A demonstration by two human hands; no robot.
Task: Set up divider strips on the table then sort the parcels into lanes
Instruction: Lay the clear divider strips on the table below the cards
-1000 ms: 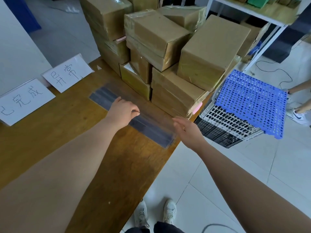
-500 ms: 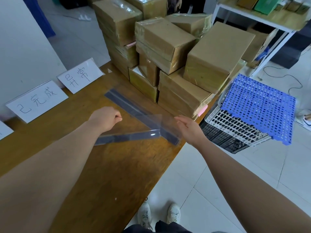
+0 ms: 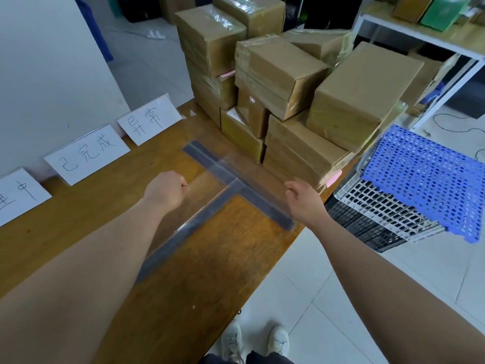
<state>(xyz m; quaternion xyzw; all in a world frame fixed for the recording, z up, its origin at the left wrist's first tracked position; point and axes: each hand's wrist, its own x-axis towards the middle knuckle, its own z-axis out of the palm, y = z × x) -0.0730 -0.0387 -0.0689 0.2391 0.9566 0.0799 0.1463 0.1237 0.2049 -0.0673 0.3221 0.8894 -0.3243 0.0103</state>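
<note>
Three white paper signs (image 3: 86,153) with handwritten characters lean at nine to eleven o'clock along the brown wooden desk (image 3: 210,271). The left hand (image 3: 168,190) is a fist at centre, its grip curled on the upper edge of a clear plastic divider strip with a dark base (image 3: 183,232) (the see-through edge is hard to make out). This strip slants toward seven o'clock. It meets a second clear strip (image 3: 262,203) lying flat across the desk. The right hand (image 3: 304,203) hovers just beside that strip's near end, grip wide and holding nothing. Brown taped cardboard parcels (image 3: 354,95) are stacked at twelve to one o'clock. A blue perforated plastic panel (image 3: 425,179) rests on a white wire basket (image 3: 367,206) at three o'clock.
</note>
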